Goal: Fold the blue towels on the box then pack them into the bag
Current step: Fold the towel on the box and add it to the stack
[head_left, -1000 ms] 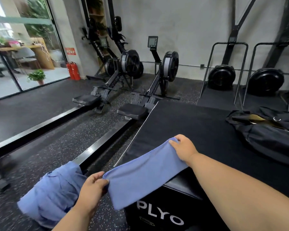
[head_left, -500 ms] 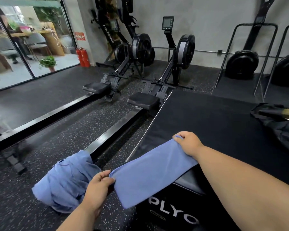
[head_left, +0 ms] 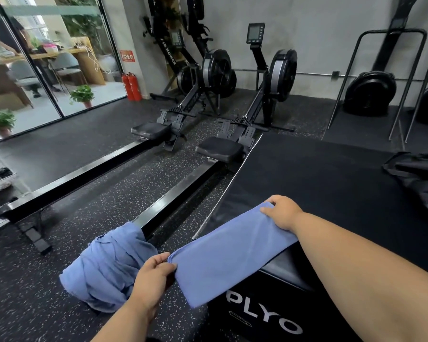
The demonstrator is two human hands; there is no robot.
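A person stands at the corner of a black box (head_left: pixel 331 193) printed "PLYO" in a gym, seen from a head camera looking down. Both hands stretch a blue towel (head_left: pixel 232 253), already folded into a long band, across the box's near corner. The left hand (head_left: pixel 151 280), at about 7 o'clock, has its grip pinched on the towel's near end, which hangs off the box edge. The right hand (head_left: pixel 282 213), at about 3 o'clock, has its grip curled over the far end, holding it on the box top.

Since a second ago the towel and both grips look the same; only the view has swung left, pushing the black bag (head_left: pixel 415 174) to the far right edge, around 2 o'clock on the box top. The fold seems paused mid-step, likely before halving.

A crumpled pile of blue towels (head_left: pixel 104 267) waits over the rowing machine rail (head_left: pixel 178 201) at 8 o'clock, so most work remains.
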